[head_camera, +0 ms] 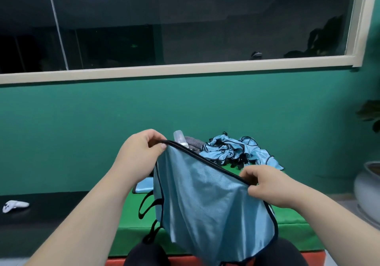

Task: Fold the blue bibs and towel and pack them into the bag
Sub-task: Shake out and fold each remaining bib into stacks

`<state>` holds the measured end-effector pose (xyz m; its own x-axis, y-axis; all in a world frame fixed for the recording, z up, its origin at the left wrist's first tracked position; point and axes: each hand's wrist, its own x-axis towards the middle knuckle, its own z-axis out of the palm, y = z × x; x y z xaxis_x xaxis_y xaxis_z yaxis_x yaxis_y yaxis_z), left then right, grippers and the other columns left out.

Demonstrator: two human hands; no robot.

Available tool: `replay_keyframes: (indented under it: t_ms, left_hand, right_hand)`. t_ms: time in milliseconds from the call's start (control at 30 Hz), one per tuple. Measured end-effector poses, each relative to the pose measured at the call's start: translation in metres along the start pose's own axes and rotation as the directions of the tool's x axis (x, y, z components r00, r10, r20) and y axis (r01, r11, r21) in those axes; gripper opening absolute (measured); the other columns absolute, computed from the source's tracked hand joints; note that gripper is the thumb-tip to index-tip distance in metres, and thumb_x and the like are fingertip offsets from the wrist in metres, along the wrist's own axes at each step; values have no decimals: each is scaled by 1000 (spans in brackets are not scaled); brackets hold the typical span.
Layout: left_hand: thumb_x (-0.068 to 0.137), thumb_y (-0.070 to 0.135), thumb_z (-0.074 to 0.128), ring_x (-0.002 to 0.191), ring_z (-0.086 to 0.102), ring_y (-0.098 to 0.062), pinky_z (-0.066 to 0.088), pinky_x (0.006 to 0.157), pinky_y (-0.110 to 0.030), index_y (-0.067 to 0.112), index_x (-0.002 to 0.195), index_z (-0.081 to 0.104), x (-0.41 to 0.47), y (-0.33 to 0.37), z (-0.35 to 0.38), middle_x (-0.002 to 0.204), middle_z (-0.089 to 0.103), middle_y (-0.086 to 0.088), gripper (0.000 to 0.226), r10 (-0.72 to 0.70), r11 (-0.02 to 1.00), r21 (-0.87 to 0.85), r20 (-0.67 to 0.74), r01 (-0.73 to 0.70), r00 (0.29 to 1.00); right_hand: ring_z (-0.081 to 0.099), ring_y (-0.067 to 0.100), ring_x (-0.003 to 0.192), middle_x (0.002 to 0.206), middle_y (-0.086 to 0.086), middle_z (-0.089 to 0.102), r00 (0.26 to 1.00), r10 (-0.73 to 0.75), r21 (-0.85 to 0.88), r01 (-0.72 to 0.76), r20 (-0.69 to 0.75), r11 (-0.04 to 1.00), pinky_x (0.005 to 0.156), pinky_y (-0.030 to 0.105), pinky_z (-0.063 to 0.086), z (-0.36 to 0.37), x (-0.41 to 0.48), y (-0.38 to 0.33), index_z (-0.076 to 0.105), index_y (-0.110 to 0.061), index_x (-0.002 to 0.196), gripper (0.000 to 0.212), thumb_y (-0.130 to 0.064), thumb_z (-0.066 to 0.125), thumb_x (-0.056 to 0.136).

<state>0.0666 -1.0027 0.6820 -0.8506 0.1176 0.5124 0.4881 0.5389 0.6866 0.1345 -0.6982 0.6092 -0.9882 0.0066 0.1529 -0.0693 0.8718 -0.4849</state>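
I hold a shiny blue bib (207, 202) with black trim up in front of me, its top edge stretched between both hands and the rest hanging down. My left hand (141, 148) pinches the upper left corner. My right hand (265, 185) pinches the lower right end of that edge. Black straps dangle from the bib's left side. Behind it, a crumpled pile of blue bibs (236, 150) lies on the green mat (296, 230). A folded blue piece (144, 186) lies flat under my left forearm. No bag is clearly visible.
A clear bottle (180, 137) and a grey cloth (194, 143) sit behind the held bib. A white controller (15, 205) lies on the dark floor at left. A grey plant pot (368, 191) stands at right. The green wall and a window lie ahead.
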Motion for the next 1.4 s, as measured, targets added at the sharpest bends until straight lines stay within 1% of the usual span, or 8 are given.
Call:
replay_keyframes:
  t_ms: [200,333,433,633,800,900,1167,1400]
  left_hand:
    - [94,10,61,62,57,-8,39,37,-11,19,85,67,8,1,-7,82,68,0,15,-56,985,-167,-136,32,989]
    - [91,11,63,73,61,-14,47,67,-28,24,80,69,16,-13,-14,78,70,8,19,-71,987,-151,-123,52,990]
    - [91,9,65,71,62,-14,49,72,-32,24,78,71,22,-22,-21,74,72,9,21,-109,981,-171,-101,90,989]
    - [90,9,66,82,69,-23,55,87,-43,22,82,75,29,-33,-35,80,75,7,17,-149,981,-133,-38,142,988]
    - [88,14,69,81,69,-17,55,84,-39,31,79,76,32,-42,-46,78,75,14,21,-153,987,-66,-56,149,987]
    - [87,16,72,86,71,-21,56,87,-42,30,78,76,35,-46,-52,79,75,11,16,-168,985,-42,-51,166,984]
    - [83,21,78,86,71,-27,56,91,-47,35,74,75,36,-51,-60,77,76,5,17,-166,986,-34,-6,165,986]
    - [81,25,82,82,71,-29,54,90,-45,29,71,74,34,-52,-64,76,75,0,14,-155,986,-61,26,156,988]
  right_hand:
    - [40,9,58,61,-11,47,997,41,58,-45,66,997,58,27,37,14,-6,11,52,-27,68,16,-13,49,74]
    - [45,9,62,67,-10,53,997,71,48,-72,18,996,64,33,43,18,-6,17,53,-25,75,13,-14,47,80]
    - [54,19,73,75,-8,60,995,85,14,-84,-46,996,73,39,48,14,-5,20,55,-27,79,18,-13,48,87]
    - [55,-3,85,89,-25,60,973,73,-49,-85,-221,995,72,20,42,-11,-4,23,55,-45,90,25,-24,46,101]
    - [58,-8,78,84,-21,68,961,71,-70,-93,-267,993,64,8,38,-40,0,23,66,-38,87,7,-34,68,92]
    - [62,-8,74,76,-27,70,963,69,-57,-87,-260,995,70,14,47,-56,2,24,68,-41,80,17,-28,76,87]
    - [60,-21,81,88,-33,69,956,34,50,-20,-293,999,72,-4,39,-81,7,19,73,-37,95,37,-1,66,91]
    - [54,-28,88,84,-47,62,957,-13,-82,-11,-291,997,75,-6,36,-91,11,12,71,-44,99,54,6,53,86]
